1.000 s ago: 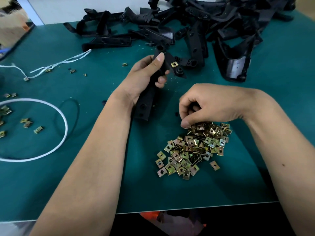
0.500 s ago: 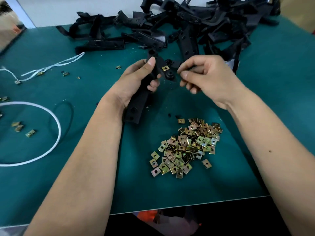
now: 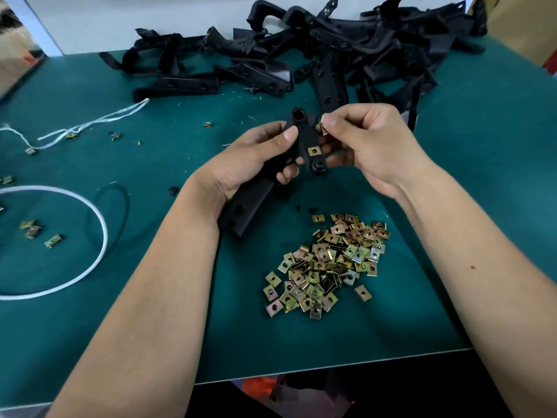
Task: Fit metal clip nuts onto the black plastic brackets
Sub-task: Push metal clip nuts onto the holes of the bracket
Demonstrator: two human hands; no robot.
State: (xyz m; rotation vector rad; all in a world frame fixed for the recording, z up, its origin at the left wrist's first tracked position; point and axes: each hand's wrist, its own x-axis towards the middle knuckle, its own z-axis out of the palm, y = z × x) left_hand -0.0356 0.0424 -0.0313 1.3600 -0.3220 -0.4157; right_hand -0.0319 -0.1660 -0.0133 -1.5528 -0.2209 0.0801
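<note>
Head view: left hand (image 3: 253,158) gripping matte black bracket (image 3: 256,191), right hand (image 3: 370,146) pinching brassy square clip nut (image 3: 323,129).

Two bare arms come in from the bottom of the frame, one from the lower left and one from the lower right. No sleeves show on them. The left hand (image 3: 256,158) and the right hand (image 3: 370,146) are bare too, with no gloves, rings or watch. The fingernails are short and plain. A small dark mole sits on the right forearm, at the right side of the frame.
</note>
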